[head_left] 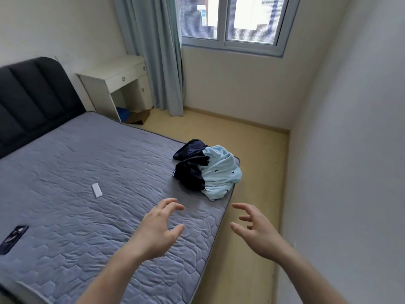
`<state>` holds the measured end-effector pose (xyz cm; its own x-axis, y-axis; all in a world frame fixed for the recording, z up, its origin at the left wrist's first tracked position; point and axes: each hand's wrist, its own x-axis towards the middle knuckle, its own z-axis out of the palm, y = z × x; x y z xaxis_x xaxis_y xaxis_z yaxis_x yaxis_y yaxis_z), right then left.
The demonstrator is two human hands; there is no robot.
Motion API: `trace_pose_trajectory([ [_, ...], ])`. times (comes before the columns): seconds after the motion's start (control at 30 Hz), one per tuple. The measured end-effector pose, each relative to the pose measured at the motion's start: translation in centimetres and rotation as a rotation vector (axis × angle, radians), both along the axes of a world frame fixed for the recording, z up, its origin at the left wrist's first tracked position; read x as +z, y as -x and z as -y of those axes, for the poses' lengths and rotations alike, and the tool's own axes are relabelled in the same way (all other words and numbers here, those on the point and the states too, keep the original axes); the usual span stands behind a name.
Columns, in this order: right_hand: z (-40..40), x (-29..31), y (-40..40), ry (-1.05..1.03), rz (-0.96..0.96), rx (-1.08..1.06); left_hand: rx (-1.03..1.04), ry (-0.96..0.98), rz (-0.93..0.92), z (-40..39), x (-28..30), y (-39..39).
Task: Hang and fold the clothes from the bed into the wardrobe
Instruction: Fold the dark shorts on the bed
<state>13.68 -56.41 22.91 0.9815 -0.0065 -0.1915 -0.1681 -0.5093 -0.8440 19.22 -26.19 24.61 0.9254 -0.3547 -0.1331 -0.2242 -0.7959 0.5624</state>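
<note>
Both hands are held out in front of the person, empty and apart from each other. The left hand (161, 227) hangs over the bed (87, 172) near its foot-end edge, fingers spread and slightly hooked. The right hand (254, 229) is out past the bed's side edge, above the floor (252, 150), fingers likewise spread and touching nothing.

The clothes (208, 170) lie in one bunched heap at the far corner of the bed on the window side: a pale blue garment (221, 172) with small dark marks, partly draped over the corner, and a dark navy piece (190, 170) tangled against it. A small white object (96, 190) lies near the middle of the bed, and a dark phone-like thing (13, 238) rests by the left edge.

This looks like the opening reach, with nothing yet picked up. The wardrobe is not in view. The next move calls for closing on the heap and separating one garment from the other, since the two pieces overlap.
</note>
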Motion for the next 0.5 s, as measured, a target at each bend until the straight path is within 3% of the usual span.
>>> trace_pose_trajectory([
  [0.5,6.1,-3.2,-22.8,0.062,-0.105,0.123,0.153,0.026,-0.082,4.2,-5.9,-21.5],
])
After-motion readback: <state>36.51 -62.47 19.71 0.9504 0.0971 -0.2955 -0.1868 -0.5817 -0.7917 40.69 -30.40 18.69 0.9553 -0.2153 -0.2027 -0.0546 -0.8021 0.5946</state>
